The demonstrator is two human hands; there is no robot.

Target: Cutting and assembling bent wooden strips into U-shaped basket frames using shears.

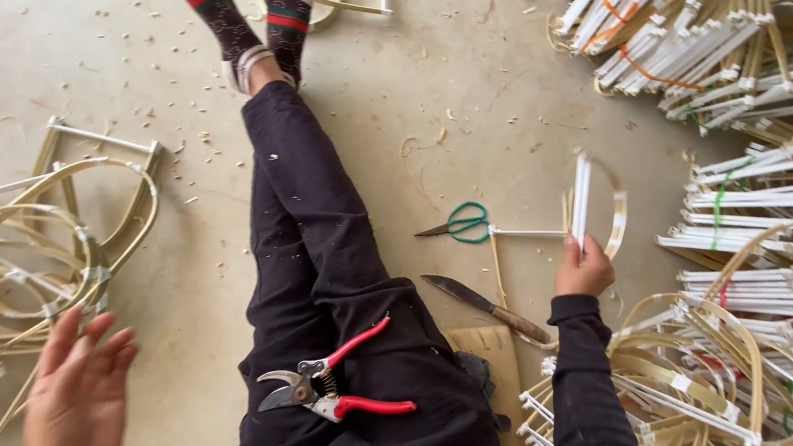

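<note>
- Right hand (585,268) is up off the floor, fingers closed round the bottom of a bent cane frame (597,204): a curved cane strip bowed against white straight rods, held upright and clear of the ground.
- Left hand (79,387) is wide open, palm spread, holding nothing; it hovers just above the loose stack of finished frames (51,241) on the person's left.
- Red-handled pruning shears (334,390) rest on the lap, blades shut, free of both hands.
- On the floor between leg and right hand: green-handled scissors (459,224) and, nearer the body, a knife (485,307) with a wooden handle. Both lie near the held frame, not touching it.
- To do this step well, I'd judge the grip should stay low at the joint where rods and curve meet, so the bow doesn't spring or twist, and the frame should come across the lap clear of the shears.
- The open hand looks best placed to take the frame by its curve, not by the thin white rods, which seem likely to flex.
- Packages, labels, signs: none to be seen. What stands out is bundling: at upper right, bundles of white rods (679,56) tied with orange bands, and lower on the right, more stacks bound with a green tie (719,199).
- Shavings lie scattered over the concrete floor (69,32).
</note>
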